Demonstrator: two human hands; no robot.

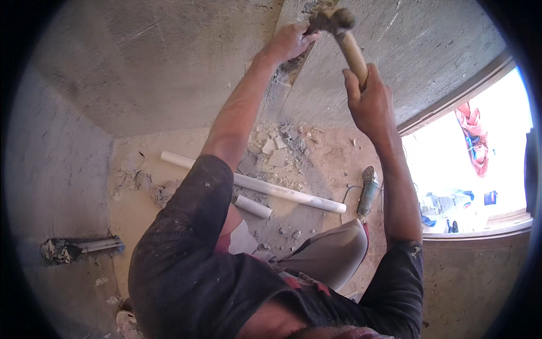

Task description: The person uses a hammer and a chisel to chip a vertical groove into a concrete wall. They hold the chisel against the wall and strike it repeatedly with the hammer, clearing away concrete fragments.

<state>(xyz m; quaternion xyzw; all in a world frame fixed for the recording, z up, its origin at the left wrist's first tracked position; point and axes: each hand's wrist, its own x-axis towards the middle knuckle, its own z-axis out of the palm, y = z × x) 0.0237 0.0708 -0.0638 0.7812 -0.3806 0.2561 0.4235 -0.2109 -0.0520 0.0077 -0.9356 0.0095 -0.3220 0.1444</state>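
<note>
My right hand (373,99) grips the wooden handle of a hammer (350,48), whose metal head is up against the wall area by my left hand. My left hand (292,42) is closed around a slim dark tool, likely a chisel, mostly hidden behind the fingers and the hammer head. Both hands are in front of a rough cement-plastered wall (203,63). A straight chase (292,70) cut into the plaster runs down the wall below my left hand, its inside broken and crumbly.
Broken plaster pieces (277,157) and rubble lie at the wall's foot. A long white plastic pipe (292,194) and a short pipe piece (253,206) rest on the dusty floor. An angle grinder (367,193) with a cord lies right. A bright window opening (444,169) is further right.
</note>
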